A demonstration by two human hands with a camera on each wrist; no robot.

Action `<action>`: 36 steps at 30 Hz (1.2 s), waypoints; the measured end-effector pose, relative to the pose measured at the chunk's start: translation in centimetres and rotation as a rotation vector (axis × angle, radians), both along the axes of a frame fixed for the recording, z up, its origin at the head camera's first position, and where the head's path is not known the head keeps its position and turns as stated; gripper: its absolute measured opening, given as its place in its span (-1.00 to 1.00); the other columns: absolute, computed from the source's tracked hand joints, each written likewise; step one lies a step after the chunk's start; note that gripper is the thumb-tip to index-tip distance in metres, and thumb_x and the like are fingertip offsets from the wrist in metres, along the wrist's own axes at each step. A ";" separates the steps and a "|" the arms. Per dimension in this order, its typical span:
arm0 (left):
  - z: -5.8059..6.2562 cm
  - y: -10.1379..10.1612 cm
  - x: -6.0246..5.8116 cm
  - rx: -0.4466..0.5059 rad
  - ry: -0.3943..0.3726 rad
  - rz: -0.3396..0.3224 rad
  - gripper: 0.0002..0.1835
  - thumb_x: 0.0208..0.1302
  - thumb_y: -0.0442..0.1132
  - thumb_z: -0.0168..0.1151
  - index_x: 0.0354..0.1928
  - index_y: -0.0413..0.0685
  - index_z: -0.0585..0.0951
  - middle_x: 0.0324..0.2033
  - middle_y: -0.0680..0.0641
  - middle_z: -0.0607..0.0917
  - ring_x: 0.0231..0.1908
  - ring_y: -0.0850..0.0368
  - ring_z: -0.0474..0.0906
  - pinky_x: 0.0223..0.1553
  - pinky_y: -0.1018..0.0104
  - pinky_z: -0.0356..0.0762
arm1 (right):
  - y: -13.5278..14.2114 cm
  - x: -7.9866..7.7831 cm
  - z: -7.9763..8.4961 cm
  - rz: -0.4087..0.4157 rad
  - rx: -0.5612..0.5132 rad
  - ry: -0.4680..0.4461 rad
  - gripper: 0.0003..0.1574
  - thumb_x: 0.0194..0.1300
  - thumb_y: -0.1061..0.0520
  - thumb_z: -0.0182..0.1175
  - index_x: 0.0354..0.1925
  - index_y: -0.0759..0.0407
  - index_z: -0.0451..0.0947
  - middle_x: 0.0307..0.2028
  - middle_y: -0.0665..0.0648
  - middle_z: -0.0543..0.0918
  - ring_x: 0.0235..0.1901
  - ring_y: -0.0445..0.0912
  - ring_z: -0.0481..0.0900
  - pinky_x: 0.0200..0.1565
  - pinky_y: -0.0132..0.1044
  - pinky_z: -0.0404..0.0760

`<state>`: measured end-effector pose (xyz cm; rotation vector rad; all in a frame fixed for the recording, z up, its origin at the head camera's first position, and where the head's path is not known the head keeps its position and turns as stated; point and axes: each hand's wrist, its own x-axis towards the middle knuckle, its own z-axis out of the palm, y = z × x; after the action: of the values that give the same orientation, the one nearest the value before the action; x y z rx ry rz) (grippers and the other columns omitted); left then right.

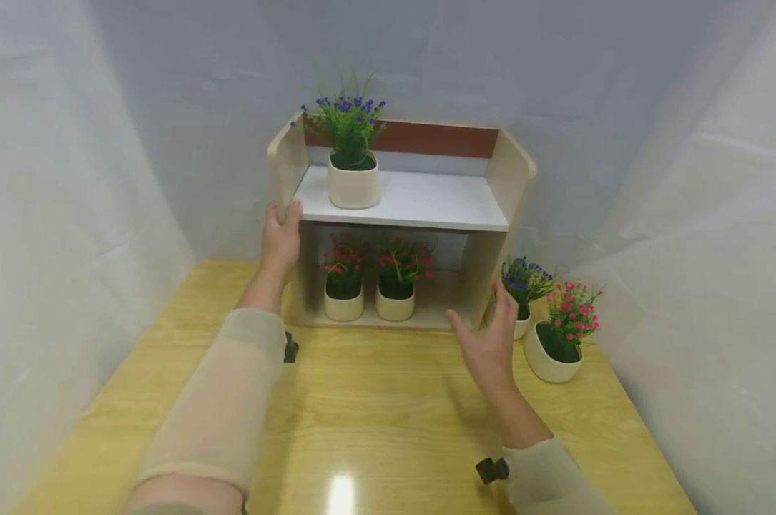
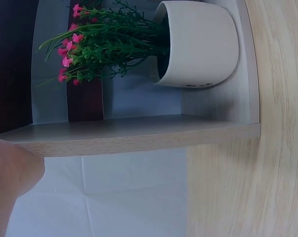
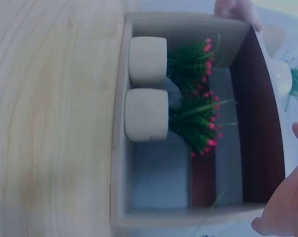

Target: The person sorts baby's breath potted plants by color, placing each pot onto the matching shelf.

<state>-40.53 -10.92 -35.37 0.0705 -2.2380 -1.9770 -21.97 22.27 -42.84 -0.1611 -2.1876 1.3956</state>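
Note:
My left hand (image 1: 281, 242) grips the left side panel of a small two-tier wooden shelf (image 1: 400, 218), thumb at the front edge near the white middle board. In the left wrist view, part of that hand (image 2: 13, 173) lies against the panel. Near the lower right panel, my right hand (image 1: 490, 343) is held with thumb and fingers spread apart, nothing between them. On the upper board stands a potted purple-flowered plant (image 1: 354, 187). Two potted plants with red-pink flowers, one left (image 1: 344, 307) and one right (image 1: 395, 307), stand side by side in the lower compartment.
Right of the shelf, a purple-flowered pot (image 1: 523, 325) stands partly behind my right hand. Nearer the table's right edge is a pink-flowered pot (image 1: 553, 357). The shelf rests on a light wooden table (image 1: 362, 415), with pale sheeting (image 1: 703, 236) around it.

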 end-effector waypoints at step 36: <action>1.4 0.0 -0.6 0.096 0.079 0.025 -0.21 0.59 0.21 0.11 0.65 0.00 0.21 0.58 -0.13 0.36 0.58 0.01 0.25 0.73 0.12 0.09 | 14.6 6.8 -2.6 -0.331 -0.058 0.100 0.41 0.31 0.17 0.56 0.78 0.04 -0.14 0.66 0.21 0.07 0.66 0.15 0.07 0.75 -0.14 0.12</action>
<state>-41.15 -10.97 -34.00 0.0308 -2.0836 -2.0366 -15.16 36.82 -45.45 -0.4437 -1.9344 1.2508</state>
